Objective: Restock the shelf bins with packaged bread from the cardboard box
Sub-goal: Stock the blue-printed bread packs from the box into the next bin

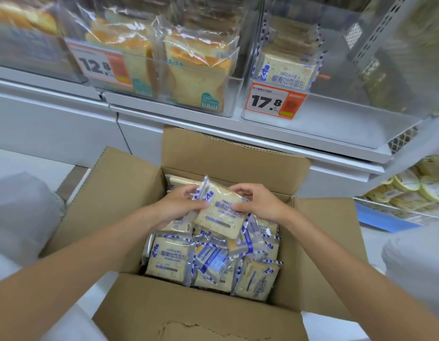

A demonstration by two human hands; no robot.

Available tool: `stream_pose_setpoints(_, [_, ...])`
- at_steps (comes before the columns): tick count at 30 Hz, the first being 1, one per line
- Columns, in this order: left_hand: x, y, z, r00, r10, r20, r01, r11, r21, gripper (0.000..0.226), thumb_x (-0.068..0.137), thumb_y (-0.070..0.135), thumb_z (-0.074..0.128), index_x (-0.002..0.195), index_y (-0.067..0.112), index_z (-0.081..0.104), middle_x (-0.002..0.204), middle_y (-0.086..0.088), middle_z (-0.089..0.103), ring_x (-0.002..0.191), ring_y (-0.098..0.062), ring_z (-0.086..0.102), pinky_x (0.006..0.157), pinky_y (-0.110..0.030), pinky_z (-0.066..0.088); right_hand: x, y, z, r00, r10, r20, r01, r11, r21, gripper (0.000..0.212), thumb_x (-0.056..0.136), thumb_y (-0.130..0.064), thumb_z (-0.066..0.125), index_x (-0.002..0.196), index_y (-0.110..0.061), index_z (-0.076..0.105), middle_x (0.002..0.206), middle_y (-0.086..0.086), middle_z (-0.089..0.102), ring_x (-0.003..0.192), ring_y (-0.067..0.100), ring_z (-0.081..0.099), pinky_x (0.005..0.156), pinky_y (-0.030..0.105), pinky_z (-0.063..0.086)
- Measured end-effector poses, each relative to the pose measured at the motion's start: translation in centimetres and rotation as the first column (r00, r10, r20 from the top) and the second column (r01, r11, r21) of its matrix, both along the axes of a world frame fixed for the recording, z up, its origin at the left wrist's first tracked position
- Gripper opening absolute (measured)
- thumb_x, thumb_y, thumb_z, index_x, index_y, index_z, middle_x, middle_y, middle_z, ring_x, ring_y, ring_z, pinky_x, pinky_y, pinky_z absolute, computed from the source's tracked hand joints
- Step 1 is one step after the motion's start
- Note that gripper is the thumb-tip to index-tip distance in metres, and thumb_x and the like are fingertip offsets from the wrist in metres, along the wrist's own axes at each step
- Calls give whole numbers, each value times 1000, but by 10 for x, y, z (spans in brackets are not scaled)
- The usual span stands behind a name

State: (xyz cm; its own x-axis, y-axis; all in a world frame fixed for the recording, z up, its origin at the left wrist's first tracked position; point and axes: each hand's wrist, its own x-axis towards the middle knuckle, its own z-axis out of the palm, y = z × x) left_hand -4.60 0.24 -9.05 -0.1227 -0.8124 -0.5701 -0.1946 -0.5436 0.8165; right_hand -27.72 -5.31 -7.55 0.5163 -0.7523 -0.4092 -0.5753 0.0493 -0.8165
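While gripped from both sides above the open cardboard box (130, 193), one bread packet (219, 212) tilted, printed face up, at 12 o'clock of the heap inside. Left hand (181, 205) at the packet's 9 o'clock edge, fingers (189, 190) curled over the far rim and thumb pressed on the face, clamped on the wrapper. Right hand (260, 203) at its 3 o'clock edge, fingers (238, 190) likewise closed on the packet, thumb on top. Beneath, more loose packets (168, 257) of the same blue-and-white kind, lying at mixed angles, some face up, some on edge, filling the box floor. Box flaps folded outward on all four sides. At 12 o'clock beyond the box, a white shelf (287, 141) carrying clear bins: right bin (341, 119) with a short row of matching packets (286, 70) standing upright behind a 17.8 price tag (275, 100), much of that bin bare toward 3 o'clock; left bin (189, 108) with larger toast loaves (196, 70) behind a 12.8 price tag (100, 64).
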Motion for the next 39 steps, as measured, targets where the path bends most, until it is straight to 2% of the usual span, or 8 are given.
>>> stream_pose_setpoints(4, [15, -6, -4, 1000, 5, -26, -3, 996, 93, 12, 91, 21, 67, 97, 13, 62, 74, 1, 63, 65, -11, 55, 65, -27, 42, -3, 0, -8, 994, -87, -64, 77, 986, -150, 54, 90, -21, 68, 139, -25, 49, 129, -5, 56, 116, 11, 55, 98, 30, 47])
stream_pose_setpoints(13, [38, 8, -31, 958, 280, -55, -268, 949, 166, 31, 97, 13, 56, 126, 24, 54, 121, -4, 66, 112, -26, 62, 107, -55, 39, 1, 51, -97, 723, 34, -690, -9, 999, 40, 77, 72, -52, 72, 137, -23, 44, 140, 6, 33, 132, 27, 34, 100, 41, 43])
stream_pose_setpoints(16, [38, 8, -30, 964, 264, -24, -258, 956, 137, 33, 97, 13, 57, 130, 21, 53, 123, -5, 66, 108, -24, 64, 101, -51, 46, 0, 32, -77, 891, -124, -436, 179, 980, 87, 35, 78, -31, 67, 107, -14, 56, 107, 3, 54, 91, 17, 52, 77, 29, 45])
stream_pose_setpoints(19, [33, 2, -25, 950, 308, -42, -304, 949, 84, 33, 98, 11, 54, 130, 16, 52, 121, -8, 67, 101, -23, 66, 81, -42, 56, -12, 7, -38, 968, -249, -14, 223, 841, 494, 27, 82, -21, 57, 106, -9, 60, 94, 6, 55, 82, 17, 52, 71, 32, 42])
stream_pose_setpoints(24, [20, -1, -18, 935, 280, -219, -246, 954, 170, 32, 94, 18, 61, 126, 16, 54, 124, -4, 60, 112, -19, 58, 95, -55, 52, -16, -1, -19, 813, -522, 258, 84, 544, 835, 51, 71, -25, 63, 118, -13, 47, 131, 18, 52, 121, 36, 49, 112, 55, 27])
stream_pose_setpoints(28, [12, -2, -12, 937, 201, -286, -157, 973, 169, 53, 82, 41, 73, 126, 17, 57, 128, -5, 64, 117, -25, 61, 102, -55, 46, -5, -1, -16, 697, -681, 226, 188, 477, 859, 62, 91, -59, 47, 134, -15, 48, 129, 18, 62, 119, 38, 59, 104, 57, 41])
stream_pose_setpoints(32, [7, -5, -13, 950, 227, -213, -202, 970, 133, 42, 87, 40, 69, 122, 19, 58, 124, -5, 65, 112, -26, 63, 101, -53, 48, -2, -3, -19, 687, -651, 323, 276, 645, 713, 90, 75, -75, 55, 140, -14, 42, 136, 17, 57, 122, 34, 57, 106, 53, 40])
stream_pose_setpoints(39, [-4, -9, 13, 998, 0, -55, 0, 1000, -12, 86, 61, 69, 75, 131, 25, 51, 128, 5, 61, 117, -14, 60, 102, -45, 48, -2, 7, -13, 906, -397, 147, 319, 869, 379, 106, 52, -31, 95, 141, -17, 38, 122, 4, 66, 106, 17, 68, 94, 39, 55])
